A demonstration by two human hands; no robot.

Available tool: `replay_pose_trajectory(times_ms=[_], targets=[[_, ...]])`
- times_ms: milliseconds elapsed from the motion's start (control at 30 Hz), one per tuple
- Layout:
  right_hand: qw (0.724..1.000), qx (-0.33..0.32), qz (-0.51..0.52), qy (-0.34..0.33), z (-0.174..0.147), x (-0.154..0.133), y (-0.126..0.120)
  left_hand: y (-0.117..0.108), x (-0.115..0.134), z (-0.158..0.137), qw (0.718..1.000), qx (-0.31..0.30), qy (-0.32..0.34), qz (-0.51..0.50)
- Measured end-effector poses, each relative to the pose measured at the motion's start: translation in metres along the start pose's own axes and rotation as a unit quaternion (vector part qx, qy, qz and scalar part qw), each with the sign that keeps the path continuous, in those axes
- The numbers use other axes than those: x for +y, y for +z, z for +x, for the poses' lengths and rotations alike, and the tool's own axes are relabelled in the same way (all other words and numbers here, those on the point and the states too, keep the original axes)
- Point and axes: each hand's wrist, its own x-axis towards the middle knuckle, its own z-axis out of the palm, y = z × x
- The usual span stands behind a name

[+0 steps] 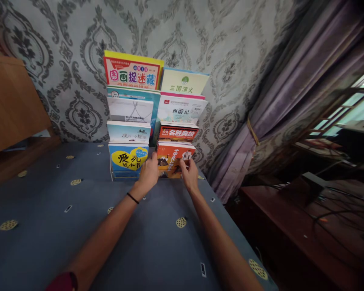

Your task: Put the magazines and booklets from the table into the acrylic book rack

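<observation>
An orange book [172,155] stands upright in the front right of a tiered rack of books. My left hand [149,171] is closed at its left edge, thumb up, with the fingers mostly hidden. My right hand [190,174] pinches the same book near its right side, thumb on the cover. Left of it stands a blue book [127,159] with a yellow heart, partly behind my left hand. Behind the orange book rises a red-and-black book [178,132]. Further back are a pale book [182,109] and a light green book [185,82].
The left column also holds a light blue book [127,132], a grey-white book [130,110] and a red-and-yellow book [133,72]. The rack stands on a blue patterned cloth [87,210] against the papered wall [85,113]. A purple curtain [273,101] hangs right; a wooden cabinet [15,101] stands left.
</observation>
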Motion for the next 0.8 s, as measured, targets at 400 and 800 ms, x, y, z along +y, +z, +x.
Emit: replay_pose_trajectory(times_ms=[400,800], targets=[[1.0,0.001,-0.009,-0.007,-0.007,0.008,0.002,-0.011,0.009,-0.008,0.998,-0.023,-0.005,0.062],[0.998,0.038,0.04,-0.001,-0.016,0.011,0.001,-0.014,0.004,-0.013,0.998,-0.022,0.016,0.062]])
